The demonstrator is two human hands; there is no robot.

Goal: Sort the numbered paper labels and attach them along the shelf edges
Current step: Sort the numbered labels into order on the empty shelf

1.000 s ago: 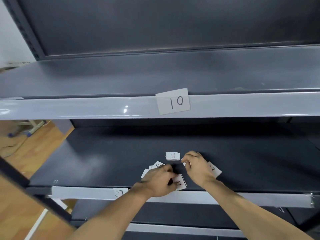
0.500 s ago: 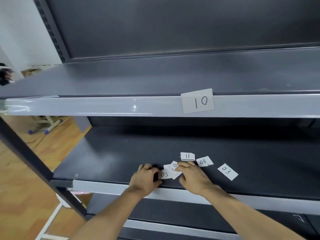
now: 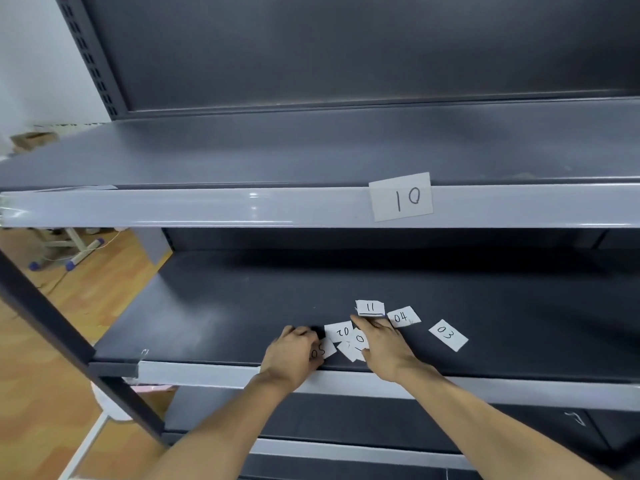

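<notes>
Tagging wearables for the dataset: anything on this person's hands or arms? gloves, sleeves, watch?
Nothing worn that shows. Left hand and right hand are bare: no gloves, and no rings visible. Both forearms are bare from wrist to the frame edge: no sleeves, watch, bands, markings or cables in view.

Even overhead light, fairly bright, no hard shadows. Glare streaks on the upper shelf edge (image 3: 252, 206), strongest at its far left end. Deep shadow under that shelf darkens the back of the lower shelf (image 3: 519, 271); soft sheen at its left front. Wide-angle bend at frame edges, esp. the dark upright (image 3: 45, 327). Label digits sharp; floor slightly soft.
</notes>
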